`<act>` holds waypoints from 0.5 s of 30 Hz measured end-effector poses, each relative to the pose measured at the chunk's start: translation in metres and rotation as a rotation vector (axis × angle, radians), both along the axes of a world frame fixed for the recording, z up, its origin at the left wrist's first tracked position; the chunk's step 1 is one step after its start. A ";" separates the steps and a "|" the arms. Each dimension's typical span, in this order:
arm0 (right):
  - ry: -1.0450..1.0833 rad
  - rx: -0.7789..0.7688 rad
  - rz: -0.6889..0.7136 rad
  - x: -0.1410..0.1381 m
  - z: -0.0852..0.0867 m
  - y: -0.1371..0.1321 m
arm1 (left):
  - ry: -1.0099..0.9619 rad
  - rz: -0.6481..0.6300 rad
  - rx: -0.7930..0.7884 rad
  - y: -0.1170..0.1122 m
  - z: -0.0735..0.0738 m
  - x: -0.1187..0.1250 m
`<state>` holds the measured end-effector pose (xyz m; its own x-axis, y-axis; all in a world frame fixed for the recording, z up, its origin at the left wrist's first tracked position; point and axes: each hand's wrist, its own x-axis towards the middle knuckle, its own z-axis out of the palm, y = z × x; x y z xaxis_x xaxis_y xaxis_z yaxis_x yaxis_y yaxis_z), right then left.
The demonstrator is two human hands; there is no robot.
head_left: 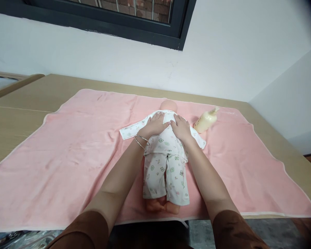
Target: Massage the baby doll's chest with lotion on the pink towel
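Note:
A baby doll (165, 162) in white printed pyjamas lies along the middle of a pink towel (75, 148), head (168, 104) away from me, feet at the near edge. My left hand (155, 125) rests flat on the doll's upper chest and left shoulder, fingers spread; a thin bangle circles that wrist. My right hand (180, 127) lies flat on the right side of the chest, fingers stretched toward the collar. Neither hand grips anything. The doll's sleeves stick out to both sides.
A cream baby bottle (206, 121) lies on its side on the towel just right of the doll's head. The towel covers a wooden table (20, 103) against a white wall under a dark window frame. A room corner is at the right.

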<state>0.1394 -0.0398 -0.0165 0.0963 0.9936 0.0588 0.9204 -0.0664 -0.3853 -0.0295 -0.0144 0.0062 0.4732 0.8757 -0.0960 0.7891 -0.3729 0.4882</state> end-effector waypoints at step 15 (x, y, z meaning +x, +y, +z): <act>-0.050 -0.009 0.060 -0.004 0.022 -0.012 | 0.053 -0.053 0.029 -0.021 0.017 0.002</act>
<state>0.1354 -0.0517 0.0052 0.0340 0.9980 0.0531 0.9409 -0.0141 -0.3383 -0.0277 -0.0354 0.0232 0.5140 0.8523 -0.0968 0.7921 -0.4283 0.4349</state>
